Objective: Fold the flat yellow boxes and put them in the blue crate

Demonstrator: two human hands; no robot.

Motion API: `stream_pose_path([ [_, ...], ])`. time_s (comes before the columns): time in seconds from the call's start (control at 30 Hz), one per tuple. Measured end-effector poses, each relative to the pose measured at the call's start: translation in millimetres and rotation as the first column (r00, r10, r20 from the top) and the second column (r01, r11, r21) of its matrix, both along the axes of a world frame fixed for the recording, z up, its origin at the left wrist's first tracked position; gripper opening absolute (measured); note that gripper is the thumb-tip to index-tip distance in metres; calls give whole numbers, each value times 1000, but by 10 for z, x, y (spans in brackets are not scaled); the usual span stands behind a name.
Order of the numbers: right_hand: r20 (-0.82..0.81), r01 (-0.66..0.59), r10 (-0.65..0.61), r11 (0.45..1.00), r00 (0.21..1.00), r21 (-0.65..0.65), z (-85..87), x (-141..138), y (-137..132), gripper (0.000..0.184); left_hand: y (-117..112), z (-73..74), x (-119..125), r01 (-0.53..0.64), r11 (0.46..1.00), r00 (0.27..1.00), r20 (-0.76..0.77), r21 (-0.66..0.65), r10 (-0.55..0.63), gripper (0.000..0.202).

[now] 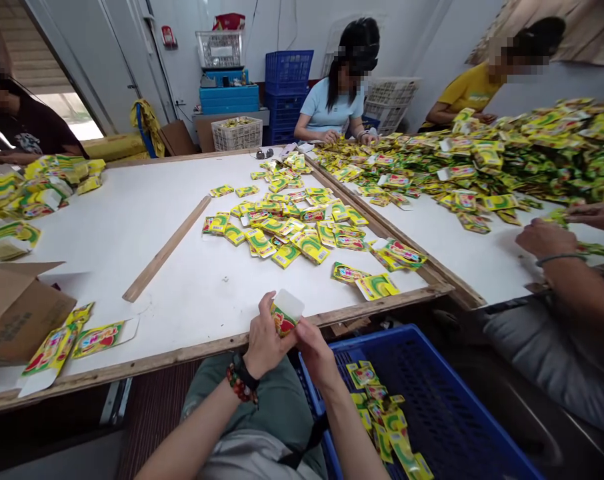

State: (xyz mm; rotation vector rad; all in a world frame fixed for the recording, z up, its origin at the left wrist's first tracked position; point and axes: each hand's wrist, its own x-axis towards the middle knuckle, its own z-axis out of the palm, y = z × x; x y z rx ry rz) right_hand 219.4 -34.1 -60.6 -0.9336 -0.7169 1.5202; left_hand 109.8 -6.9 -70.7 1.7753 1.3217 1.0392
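Just over the front edge of the white table (182,300), both hands hold one small printed carton (285,320), yellow, green and red, with a white flap standing up at its top. My left hand (265,340) wraps round the carton's left side; a beaded bracelet and a dark band circle that wrist. My right hand (316,350) pinches the lower right corner. Beyond them lies a loose pile of similar cartons (282,227). Two more cartons (377,287) lie near the front edge to the right. What the carton contains is hidden.
A blue crate (432,387) with several cartons in it stands below the table edge, right of my legs. Wooden strips (167,250) divide the tabletop. A cardboard box (22,313) and flat cartons (99,339) lie at left. Co-workers (335,100) sit around a large heap of packets (507,160).
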Motion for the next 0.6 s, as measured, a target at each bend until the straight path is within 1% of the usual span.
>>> stream_pose_path([
  [0.07, -23, 59, -61, 995, 998, -77, 55, -9, 46, 42, -4, -85, -19, 0, 997, 1000, -10, 73, 1, 69],
  [0.1, -14, 81, -83, 992, 996, -93, 83, -20, 72, 42, -4, -119, -32, 5, 994, 1000, -15, 109, -3, 65],
  [0.17, 34, 81, -79, 992, 996, -92, 130, -37, 106, 41, -3, -164, -57, 48, 985, 999, -28, 167, -44, 56],
  [0.23, 132, 79, -73, 996, 989, -43, 162, -36, 91, 40, 0, -170, -69, 112, 972, 994, -32, 205, -107, 51],
  [0.3, 296, 83, -100, 994, 950, 69, 186, -15, 31, 35, 2, -134, -68, 136, 965, 990, -5, 223, -139, 57],
  [0.37, 474, 79, -176, 973, 863, 217, 208, 11, -37, 29, 4, -68, -58, 147, 972, 989, 5, 184, -150, 61],
  [0.43, 588, 81, -256, 948, 767, 307, 229, 29, -76, 26, 8, 3, -44, 167, 981, 986, -39, 98, -164, 53],
  [0.5, 650, 115, -293, 946, 701, 303, 244, 40, -70, 26, 12, 57, -32, 176, 984, 981, -86, 35, -173, 45],
  [0.53, 669, 131, -292, 951, 683, 281, 249, 46, -52, 27, 14, 74, -27, 169, 985, 982, -95, 25, -166, 45],
  [0.6, 690, 128, -265, 961, 674, 245, 257, 61, -6, 29, 18, 83, -20, 144, 989, 986, -92, 24, -141, 47],
])
